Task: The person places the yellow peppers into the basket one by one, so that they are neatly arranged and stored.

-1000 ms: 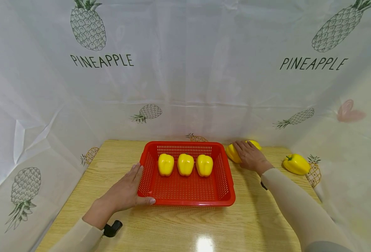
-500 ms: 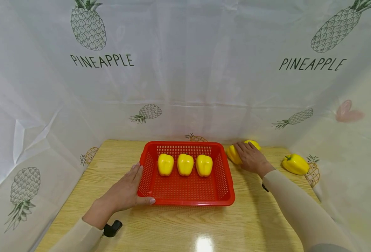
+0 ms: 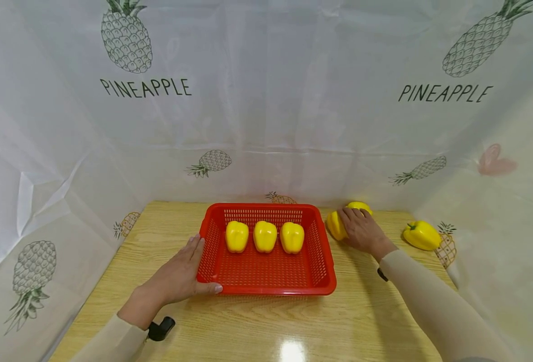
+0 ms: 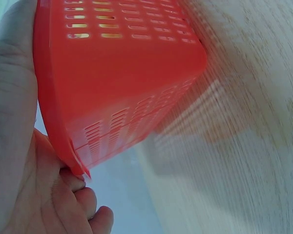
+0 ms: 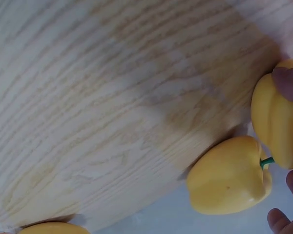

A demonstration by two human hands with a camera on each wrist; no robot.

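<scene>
My left hand [image 3: 178, 274] holds the left front corner of a red plastic basket [image 3: 266, 290], thumb on the front rim and fingers along the left side. In the left wrist view the basket's rim [image 4: 53, 107] runs between thumb and fingertips. Inside stand three yellow bell peppers, left [image 3: 237, 237], middle [image 3: 265, 237] and right [image 3: 292, 238], in a row. Just right of the basket, my right hand [image 3: 361, 232] grips another yellow bell pepper [image 3: 336, 225]. A further bell pepper [image 5: 229, 176], green-stemmed, lies close beside the gripped one and behind my hand in the head view.
One more yellow bell pepper [image 3: 422, 235] lies on its side near the right edge of the wooden table [image 3: 244, 332]. White sheeting [image 3: 293, 115] with pineapple prints hangs behind the table and at both sides.
My right hand and the bell pepper in it have shifted slightly right and toward me. The left hand and the basket stay almost where they were.
</scene>
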